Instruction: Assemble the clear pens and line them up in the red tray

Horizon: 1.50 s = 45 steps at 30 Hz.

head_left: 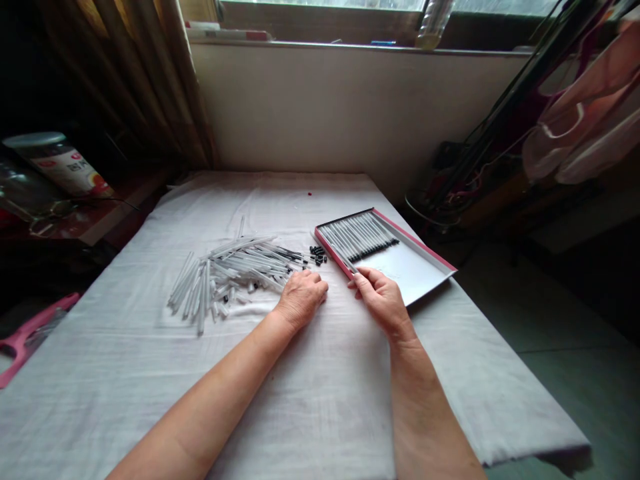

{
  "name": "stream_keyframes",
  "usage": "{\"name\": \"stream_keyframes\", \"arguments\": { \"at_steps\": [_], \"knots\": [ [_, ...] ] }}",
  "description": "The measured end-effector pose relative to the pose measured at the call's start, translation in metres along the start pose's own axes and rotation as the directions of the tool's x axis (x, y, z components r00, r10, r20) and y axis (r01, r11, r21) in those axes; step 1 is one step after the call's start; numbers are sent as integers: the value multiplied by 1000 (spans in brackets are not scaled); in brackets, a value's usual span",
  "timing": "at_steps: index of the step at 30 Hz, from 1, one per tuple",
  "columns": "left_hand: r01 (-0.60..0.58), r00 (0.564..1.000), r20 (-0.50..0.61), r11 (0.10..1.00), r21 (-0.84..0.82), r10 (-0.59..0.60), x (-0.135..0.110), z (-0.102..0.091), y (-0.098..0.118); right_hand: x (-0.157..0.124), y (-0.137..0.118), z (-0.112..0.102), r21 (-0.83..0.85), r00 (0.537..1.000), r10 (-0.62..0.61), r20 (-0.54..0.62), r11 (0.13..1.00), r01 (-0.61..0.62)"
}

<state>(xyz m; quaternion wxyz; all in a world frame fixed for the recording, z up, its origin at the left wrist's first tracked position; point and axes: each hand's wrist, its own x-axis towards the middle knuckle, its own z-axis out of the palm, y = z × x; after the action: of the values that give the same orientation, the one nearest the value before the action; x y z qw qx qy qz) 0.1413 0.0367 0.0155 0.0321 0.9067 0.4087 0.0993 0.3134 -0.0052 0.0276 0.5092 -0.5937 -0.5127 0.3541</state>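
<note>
My right hand (383, 300) pinches the near left corner of a shallow pink-edged white box (425, 270), thumb on the inside and fingers outside. Inside it, a row of clear pens with black tips (357, 237) lies side by side toward the far end. My left hand (304, 297) rests on the cloth with its fingers curled under; whatever they hold, if anything, is hidden. Just left of it spreads a loose pile of clear pen barrels and thin black-tipped refills (240, 263). Between pile and box sit several small black caps (317, 255).
A white cloth (280, 400) covers the table. One tiny red piece (310, 194) lies near the back edge. Pink-handled scissors (35, 333) are at the left edge. A jar (65, 163) stands on a side surface; clothes (585, 127) hang at right.
</note>
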Motion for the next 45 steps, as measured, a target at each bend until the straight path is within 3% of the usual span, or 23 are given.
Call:
{"name": "stream_keyframes", "arguments": {
  "at_steps": [3,6,7,9,12,14,17,19,23,28,35,45],
  "knots": [
    [77,994,-67,991,-105,-84,-9,0,-7,-1,-1,2,-5,1000,-5,15,1000,5],
    [160,947,-188,887,-433,-262,-27,0,-18,-3,-2,6,-2,999,-1,43,1000,1],
    [175,915,-200,789,-589,-352,-34,-1,-23,-4,-3,8,3,998,-1,56,1000,1],
    [210,834,-80,449,-869,-546,-49,-5,-31,-7,-4,13,16,995,-3,104,1000,1],
    [163,730,137,-24,-986,-669,-70,-12,-41,-13,-7,23,40,969,-8,248,999,-2],
    [111,679,238,-223,-968,-694,-81,-17,-45,-18,-9,30,52,933,-9,361,999,-11],
    [61,634,333,-384,-921,-698,-91,-18,-48,-24,-10,41,39,880,11,475,999,-33],
    [60,634,362,-423,-904,-684,-93,-16,-48,-26,-10,46,19,866,20,500,999,-33],
    [71,660,360,-422,-904,-659,-91,-14,-45,-27,-7,52,-11,867,14,497,1000,-10],
    [70,659,372,-440,-896,-653,-89,-15,-38,-27,-2,53,-41,869,19,495,999,2],
    [112,691,340,-371,-922,-638,-90,-15,-28,-26,2,55,-59,859,-34,511,996,74],
    [114,681,306,-316,-942,-665,-89,-11,-25,-27,8,60,-54,841,-90,533,989,140]
  ]
}}
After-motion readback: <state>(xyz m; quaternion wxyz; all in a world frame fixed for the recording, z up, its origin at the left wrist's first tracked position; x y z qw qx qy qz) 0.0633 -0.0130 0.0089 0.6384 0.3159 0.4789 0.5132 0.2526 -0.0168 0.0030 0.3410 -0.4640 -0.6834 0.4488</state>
